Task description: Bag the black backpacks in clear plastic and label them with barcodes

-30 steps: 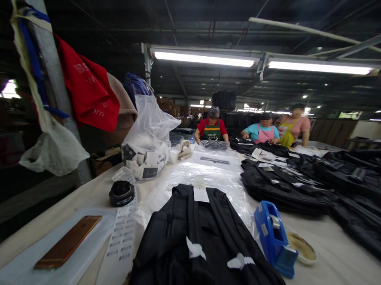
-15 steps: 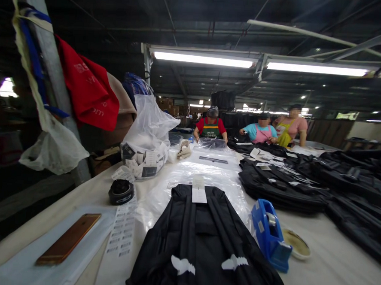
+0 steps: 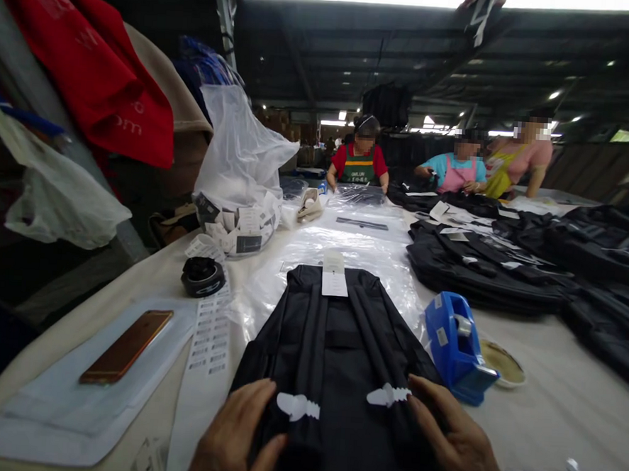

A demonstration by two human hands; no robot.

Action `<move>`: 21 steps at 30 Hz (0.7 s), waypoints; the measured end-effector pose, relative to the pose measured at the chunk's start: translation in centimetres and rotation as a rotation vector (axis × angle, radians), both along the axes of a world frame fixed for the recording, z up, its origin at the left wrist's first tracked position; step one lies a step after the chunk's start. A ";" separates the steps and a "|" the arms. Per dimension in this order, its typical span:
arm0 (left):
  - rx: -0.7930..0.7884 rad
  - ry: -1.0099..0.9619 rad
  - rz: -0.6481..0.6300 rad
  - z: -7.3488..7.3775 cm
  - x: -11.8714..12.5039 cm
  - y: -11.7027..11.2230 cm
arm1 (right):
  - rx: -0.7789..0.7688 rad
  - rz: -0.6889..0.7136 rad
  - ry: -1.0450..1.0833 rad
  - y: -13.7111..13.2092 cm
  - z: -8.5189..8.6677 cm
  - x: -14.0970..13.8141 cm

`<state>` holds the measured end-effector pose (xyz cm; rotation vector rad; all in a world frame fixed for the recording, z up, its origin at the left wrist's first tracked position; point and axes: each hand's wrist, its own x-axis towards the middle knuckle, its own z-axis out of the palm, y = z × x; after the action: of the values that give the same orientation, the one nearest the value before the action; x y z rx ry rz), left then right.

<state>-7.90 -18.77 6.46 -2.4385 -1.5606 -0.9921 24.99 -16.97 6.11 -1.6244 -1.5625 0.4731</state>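
A black backpack (image 3: 343, 365) lies straps up on the table in front of me, its top end pointing away. A white hang tag (image 3: 335, 283) is at its top, and white paper-like wraps sit on the left strap (image 3: 297, 406) and the right strap (image 3: 388, 395). My left hand (image 3: 235, 437) rests at the backpack's lower left side, thumb apart from the fingers. At the lower right side is my right hand (image 3: 454, 439), fingers spread, the fingertips by the right wrap. Neither hand grasps anything that I can see.
A blue tape dispenser (image 3: 457, 347) stands right of the backpack. Left are a phone (image 3: 126, 346), a barcode label strip (image 3: 209, 336), a black tape roll (image 3: 203, 276) and a plastic bag of tags (image 3: 238, 216). Stacked black bags (image 3: 482, 274) lie right; co-workers (image 3: 360, 164) are beyond.
Both my hands have come into view at the lower sides of the backpack. The camera has tilted downward, so the scene sits higher in the picture.
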 end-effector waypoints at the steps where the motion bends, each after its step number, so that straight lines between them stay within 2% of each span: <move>1: 0.086 0.128 -0.072 -0.4 1.4 0.1 | 0.087 -0.044 -0.094 -0.2 -0.9 0.3; 3: 0.208 0.320 -0.157 -1.8 3.4 0.3 | 0.229 -0.102 -0.284 -1.2 -2.7 0.7; 5: 0.253 0.407 -0.189 -3.8 4.2 0.6 | 0.304 -0.117 -0.442 -2.2 -4.0 0.7; 7: 0.269 0.403 -0.203 -5.5 4.2 1.1 | 0.327 -0.094 -0.559 -2.7 -4.4 0.5; 9: 0.323 0.320 -0.212 -6.5 3.9 1.5 | 0.330 -0.043 -0.645 -2.6 -4.1 0.2; 12: 0.440 0.180 -0.226 -6.5 3.5 1.8 | 0.340 0.043 -0.730 -2.2 -3.1 -0.1; 14: 0.428 0.179 -0.230 -6.1 3.3 1.7 | 0.369 0.073 -0.752 -2.0 -2.9 -0.3; 16: 0.418 0.206 -0.238 -6.3 3.2 1.6 | 0.413 0.083 -0.752 -2.0 -3.3 -0.5; 19: 0.519 0.186 -0.196 -6.9 3.5 1.4 | 0.456 0.109 -0.757 -2.0 -4.3 -0.6; 21: 0.569 0.142 -0.150 -6.4 3.8 1.6 | 0.425 0.155 -0.776 -1.9 -4.6 -0.3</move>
<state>-4.07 -17.21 0.10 -2.1755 -0.8983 -1.0745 24.73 -18.89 1.53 -1.4156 -2.1690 -0.4604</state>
